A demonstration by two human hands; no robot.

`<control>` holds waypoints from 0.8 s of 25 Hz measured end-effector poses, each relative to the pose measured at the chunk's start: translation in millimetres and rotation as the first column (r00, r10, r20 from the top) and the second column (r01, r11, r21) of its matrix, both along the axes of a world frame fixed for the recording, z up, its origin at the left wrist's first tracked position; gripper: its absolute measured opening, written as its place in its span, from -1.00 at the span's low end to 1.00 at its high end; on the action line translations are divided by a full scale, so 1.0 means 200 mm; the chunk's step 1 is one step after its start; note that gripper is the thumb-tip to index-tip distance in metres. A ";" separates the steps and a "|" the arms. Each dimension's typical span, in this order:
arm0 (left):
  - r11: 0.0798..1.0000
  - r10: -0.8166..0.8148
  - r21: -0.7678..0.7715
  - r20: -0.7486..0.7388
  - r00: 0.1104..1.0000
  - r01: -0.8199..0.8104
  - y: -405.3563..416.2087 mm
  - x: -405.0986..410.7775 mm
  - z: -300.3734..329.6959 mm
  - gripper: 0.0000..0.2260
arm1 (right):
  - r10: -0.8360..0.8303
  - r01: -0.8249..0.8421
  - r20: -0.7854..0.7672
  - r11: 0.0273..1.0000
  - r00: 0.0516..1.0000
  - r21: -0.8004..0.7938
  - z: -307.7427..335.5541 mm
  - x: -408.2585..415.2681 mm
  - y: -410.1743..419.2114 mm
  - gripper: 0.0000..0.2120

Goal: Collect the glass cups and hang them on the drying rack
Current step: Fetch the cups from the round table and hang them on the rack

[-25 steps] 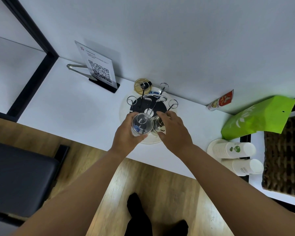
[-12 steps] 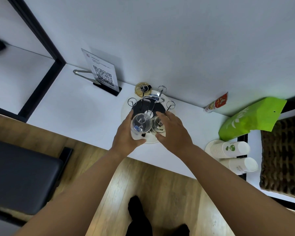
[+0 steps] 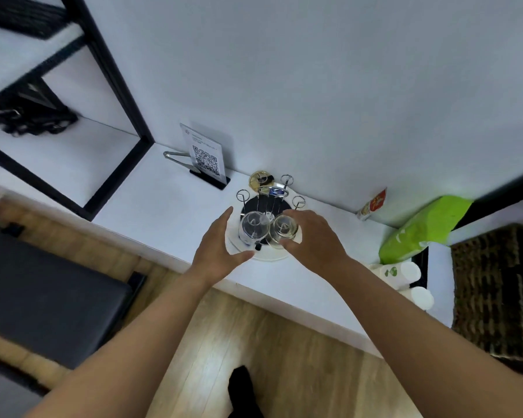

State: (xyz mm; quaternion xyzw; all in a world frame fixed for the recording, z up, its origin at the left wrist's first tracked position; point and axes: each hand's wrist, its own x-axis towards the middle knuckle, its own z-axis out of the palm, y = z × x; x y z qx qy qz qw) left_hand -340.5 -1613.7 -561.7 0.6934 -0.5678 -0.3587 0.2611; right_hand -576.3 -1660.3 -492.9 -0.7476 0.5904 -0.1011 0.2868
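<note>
Two empty glass cups (image 3: pixel 253 226) hang upside down on the drying rack (image 3: pixel 269 198) near the counter's (image 3: pixel 163 212) back edge, bases upward. The left hand (image 3: pixel 221 248) is released beside them; the right hand (image 3: pixel 313 236) grasps the right cup (image 3: pixel 283 230).

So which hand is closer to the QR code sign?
The left hand. It is open beside the glass cup on the drying rack, on the side toward the QR code sign. The right hand grips another cup on the rack's far side.
</note>
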 end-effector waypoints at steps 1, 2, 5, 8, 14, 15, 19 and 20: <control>1.000 0.005 0.000 0.014 1.000 -0.005 0.03 0.00 0.06 -0.02 | 0.003 -0.003 0.018 1.000 1.000 -0.001 0.05 -0.01 0.01 -0.42; 1.000 0.011 0.004 0.027 1.000 -0.011 0.07 0.00 0.12 -0.04 | 0.006 -0.006 0.039 1.000 0.999 -0.003 0.10 -0.03 0.03 -0.41; 0.999 0.036 -0.005 0.056 0.998 -0.036 0.19 -0.02 0.32 -0.16 | 0.037 -0.033 0.118 0.999 0.992 -0.039 0.28 -0.06 0.09 -0.39; 0.996 0.078 -0.041 0.068 0.995 -0.075 0.34 -0.09 0.58 -0.26 | 0.090 -0.078 0.186 0.994 0.978 -0.071 0.47 -0.12 0.18 -0.40; 0.969 0.173 -0.201 0.136 0.975 -0.144 0.67 -0.37 1.14 -0.36 | 0.238 -0.190 0.254 0.961 0.937 -0.202 0.92 -0.30 0.43 -0.36; 0.960 0.184 -0.238 0.144 0.972 -0.147 0.73 -0.43 1.22 -0.38 | 0.259 -0.200 0.258 0.952 0.931 -0.232 0.98 -0.35 0.47 -0.36; 0.922 0.221 -0.358 0.165 0.961 -0.151 0.95 -0.59 1.56 -0.44 | 0.324 -0.234 0.282 0.922 0.903 -0.310 1.21 -0.48 0.63 -0.35; 0.912 0.231 -0.379 0.165 0.959 -0.154 1.00 -0.62 1.64 -0.45 | 0.340 -0.242 0.291 0.914 0.894 -0.325 1.27 -0.51 0.66 -0.35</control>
